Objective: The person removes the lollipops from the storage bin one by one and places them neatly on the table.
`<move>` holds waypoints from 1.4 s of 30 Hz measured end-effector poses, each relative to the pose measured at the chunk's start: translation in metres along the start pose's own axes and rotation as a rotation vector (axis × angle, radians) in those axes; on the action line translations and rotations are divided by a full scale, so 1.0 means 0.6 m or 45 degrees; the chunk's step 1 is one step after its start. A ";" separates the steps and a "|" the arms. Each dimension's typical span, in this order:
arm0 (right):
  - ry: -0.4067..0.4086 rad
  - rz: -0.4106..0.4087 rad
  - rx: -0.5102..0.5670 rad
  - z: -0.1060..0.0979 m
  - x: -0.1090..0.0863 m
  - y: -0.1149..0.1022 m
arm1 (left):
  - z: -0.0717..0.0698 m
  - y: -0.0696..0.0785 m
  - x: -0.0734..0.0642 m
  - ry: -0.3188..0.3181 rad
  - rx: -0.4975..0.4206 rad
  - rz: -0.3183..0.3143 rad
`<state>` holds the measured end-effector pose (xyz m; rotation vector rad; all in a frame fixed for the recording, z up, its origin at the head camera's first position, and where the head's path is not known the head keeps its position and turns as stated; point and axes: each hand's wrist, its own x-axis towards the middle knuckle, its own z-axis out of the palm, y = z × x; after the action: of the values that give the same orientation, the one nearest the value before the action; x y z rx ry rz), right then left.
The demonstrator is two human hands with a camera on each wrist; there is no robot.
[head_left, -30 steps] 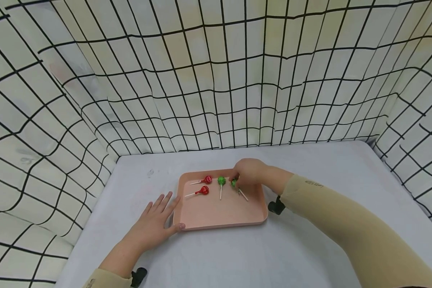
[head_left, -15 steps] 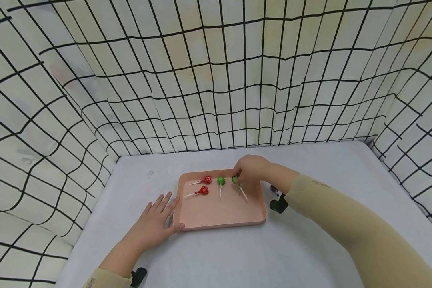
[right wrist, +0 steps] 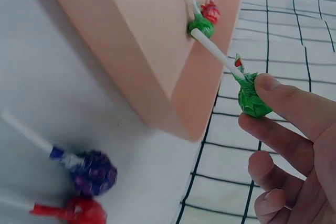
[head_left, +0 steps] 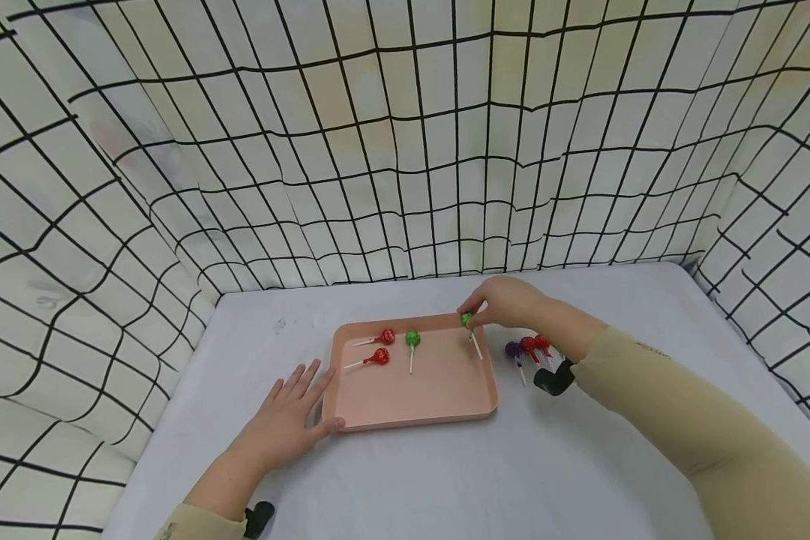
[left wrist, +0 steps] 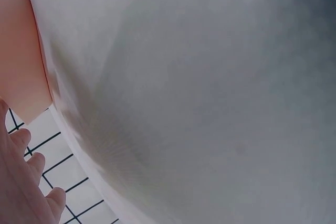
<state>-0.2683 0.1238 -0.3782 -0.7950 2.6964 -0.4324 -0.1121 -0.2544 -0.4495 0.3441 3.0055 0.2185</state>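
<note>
Between thumb and fingers my right hand [head_left: 502, 301] pinches a green lollipop [right wrist: 254, 98] by its wrapped head, its white stick hanging down. The hand is above the far right corner of the pink tray [head_left: 412, 397]. Fingers spread, my left hand [head_left: 289, 416] rests against the tray's left edge, thumb on the near left corner. Inside the tray lie another green lollipop [head_left: 412, 340] and two red lollipops, an upper one [head_left: 386, 337] and a lower one [head_left: 380, 356]. In the left wrist view only part of the left hand [left wrist: 26, 182] and the tray's side [left wrist: 23, 51] show.
Right of the tray, on the white-covered table [head_left: 418, 480], lie a purple lollipop [head_left: 514, 349] and red lollipops [head_left: 529, 345], partly hidden by the right wrist's black camera [head_left: 555, 379]. A white wall with a black grid [head_left: 405, 187] surrounds the table.
My right hand has lifted the green lollipop from the tray's floor and carried it up and right to the corner. Purple and red lollipops behind the wrist have come into view. The left hand stays put.
</note>
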 end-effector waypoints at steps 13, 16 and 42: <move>0.038 0.187 0.028 -0.005 -0.080 0.102 | -0.001 0.001 0.000 -0.008 -0.019 -0.001; 0.027 0.211 0.010 -0.004 -0.100 0.126 | -0.001 0.000 0.000 -0.012 -0.019 -0.002; -0.079 0.257 0.056 0.022 -0.146 0.237 | -0.005 0.003 -0.001 -0.028 -0.034 -0.006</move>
<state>-0.2609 0.2845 -0.4248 -0.5092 2.6649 -0.4103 -0.1117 -0.2533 -0.4459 0.3343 2.9785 0.2528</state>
